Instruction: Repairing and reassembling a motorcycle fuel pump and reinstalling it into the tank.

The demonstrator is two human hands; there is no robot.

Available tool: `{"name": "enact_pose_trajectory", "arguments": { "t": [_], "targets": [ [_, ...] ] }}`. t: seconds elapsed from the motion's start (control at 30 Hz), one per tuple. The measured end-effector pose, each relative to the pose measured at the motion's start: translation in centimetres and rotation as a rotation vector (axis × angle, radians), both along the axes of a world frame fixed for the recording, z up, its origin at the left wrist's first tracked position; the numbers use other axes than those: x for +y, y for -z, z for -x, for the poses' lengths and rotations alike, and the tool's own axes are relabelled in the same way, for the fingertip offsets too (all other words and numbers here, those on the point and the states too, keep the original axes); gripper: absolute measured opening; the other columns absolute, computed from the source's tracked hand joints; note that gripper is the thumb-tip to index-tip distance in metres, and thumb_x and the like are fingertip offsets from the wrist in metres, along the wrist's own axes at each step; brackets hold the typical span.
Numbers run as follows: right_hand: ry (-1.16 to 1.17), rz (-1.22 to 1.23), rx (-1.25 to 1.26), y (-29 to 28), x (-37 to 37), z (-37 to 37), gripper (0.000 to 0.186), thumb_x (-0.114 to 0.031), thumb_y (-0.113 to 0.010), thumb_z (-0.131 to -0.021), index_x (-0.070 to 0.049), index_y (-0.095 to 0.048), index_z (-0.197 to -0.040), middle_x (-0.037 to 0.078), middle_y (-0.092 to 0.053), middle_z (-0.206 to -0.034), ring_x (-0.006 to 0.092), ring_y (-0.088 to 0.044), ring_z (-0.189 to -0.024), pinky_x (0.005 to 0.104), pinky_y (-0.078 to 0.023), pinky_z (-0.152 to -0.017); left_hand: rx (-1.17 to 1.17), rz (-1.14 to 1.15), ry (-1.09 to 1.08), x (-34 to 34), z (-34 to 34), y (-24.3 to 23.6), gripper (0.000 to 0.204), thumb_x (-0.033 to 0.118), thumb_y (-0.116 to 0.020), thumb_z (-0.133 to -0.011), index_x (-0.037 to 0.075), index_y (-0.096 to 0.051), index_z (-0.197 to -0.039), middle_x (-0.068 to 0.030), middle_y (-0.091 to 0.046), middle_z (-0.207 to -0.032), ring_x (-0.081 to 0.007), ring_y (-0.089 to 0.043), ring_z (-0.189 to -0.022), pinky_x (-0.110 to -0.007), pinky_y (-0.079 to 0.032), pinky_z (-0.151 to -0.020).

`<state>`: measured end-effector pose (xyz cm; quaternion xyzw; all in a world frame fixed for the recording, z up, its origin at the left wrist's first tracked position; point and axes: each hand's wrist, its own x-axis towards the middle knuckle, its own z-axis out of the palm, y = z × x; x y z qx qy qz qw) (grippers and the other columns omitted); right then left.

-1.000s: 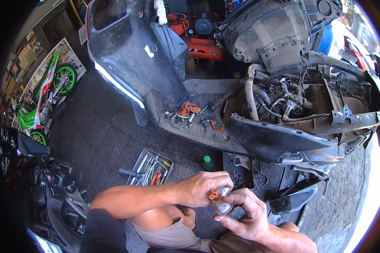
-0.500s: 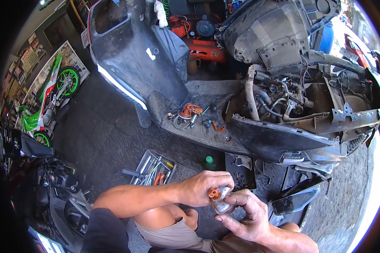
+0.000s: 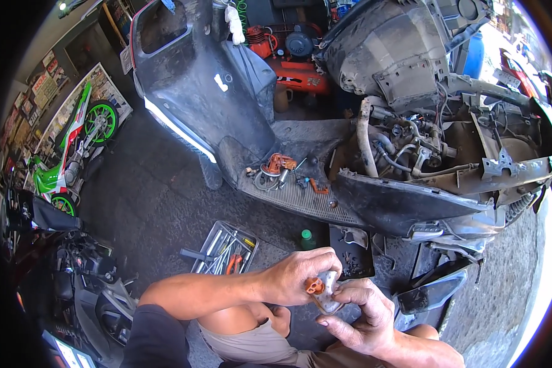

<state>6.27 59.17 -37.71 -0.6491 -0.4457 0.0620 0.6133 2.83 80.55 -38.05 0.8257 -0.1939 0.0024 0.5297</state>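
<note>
My left hand (image 3: pixel 300 273) is closed around a small pale, grimy part (image 3: pixel 328 295) with an orange plastic fitting (image 3: pixel 314 286) on its end, low in the middle of the view. My right hand (image 3: pixel 365 319) grips the same part from the right, thumb below and bent fingers on its side. Above them, on a scooter's ribbed footboard (image 3: pixel 300 202), lie an orange pump-like assembly (image 3: pixel 279 164) and small loose parts, one an orange piece (image 3: pixel 319 186).
A dismantled scooter (image 3: pixel 423 153) spans the middle and right. A tool tray (image 3: pixel 224 248), green bottle (image 3: pixel 308 242) and black parts tray (image 3: pixel 359 257) are on the floor. A red compressor (image 3: pixel 300 76) stands behind; a green motorcycle (image 3: pixel 61 175) and dark motorcycle (image 3: pixel 92 288) are leftward.
My hands and the held part have shifted very slightly rightward in the view, along with the surroundings. Both hands keep their hold; the part looks slightly turned.
</note>
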Motion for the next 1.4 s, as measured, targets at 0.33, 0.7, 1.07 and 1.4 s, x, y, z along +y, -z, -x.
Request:
{"name": "enact_pose_trajectory", "arguments": {
  "t": [0.33, 0.7, 1.07, 1.4],
  "targets": [
    [-0.132, -0.271, -0.145, -1.6, -1.6, 0.7, 0.038, -0.014, -0.082, -0.08, 0.001, -0.061, -0.108, 0.018, -0.065, -0.099, 0.0341, -0.068, -0.082, 0.0414, -0.056, -0.073, -0.064, 0.05, -0.041, -2.2, 3.9, -4.1, 0.037, 0.003, -0.075, -0.074, 0.004, -0.059, -0.107, -0.0117, -0.058, -0.089, -0.0317, -0.064, -0.078, -0.04, -0.051, -0.066],
    [-0.285, -0.566, -0.311, -2.2, -2.3, 2.9, 0.018, -0.001, -0.067, -0.083, -0.004, -0.06, -0.1, 0.01, -0.062, -0.09, 0.0171, -0.059, -0.062, 0.0309, -0.042, -0.052, -0.285, 0.131, 0.035, -4.6, 5.0, -7.7, 0.03, 0.026, -0.076, -0.077, 0.002, -0.063, -0.09, -0.007, -0.046, -0.071, -0.0247, -0.054, -0.057, -0.037, -0.042, -0.051],
    [-0.319, -0.588, -0.333, -2.4, -2.1, 3.7, 0.014, 0.001, -0.067, -0.081, -0.008, -0.056, -0.082, 0.007, -0.06, -0.085, 0.0155, -0.056, -0.061, 0.0333, -0.046, -0.053, -0.476, 0.202, -0.054, -5.1, 5.6, -6.7, 0.017, 0.013, -0.067, -0.078, 0.002, -0.063, -0.089, -0.0054, -0.045, -0.07, -0.0205, -0.051, -0.054, -0.033, -0.039, -0.046],
    [-0.486, -0.492, -0.326, -3.1, -2.7, 1.4, 0.017, -0.021, -0.056, -0.097, -0.008, -0.067, -0.097, 0.012, -0.07, -0.101, 0.021, -0.069, -0.078, 0.0356, -0.054, -0.072, -0.623, 0.155, -0.095, -5.7, 5.0, -5.3, 0.016, 0.016, -0.066, -0.074, 0.003, -0.065, -0.084, -0.0051, -0.052, -0.069, -0.0188, -0.056, -0.056, -0.03, -0.039, -0.046]
  ]
}}
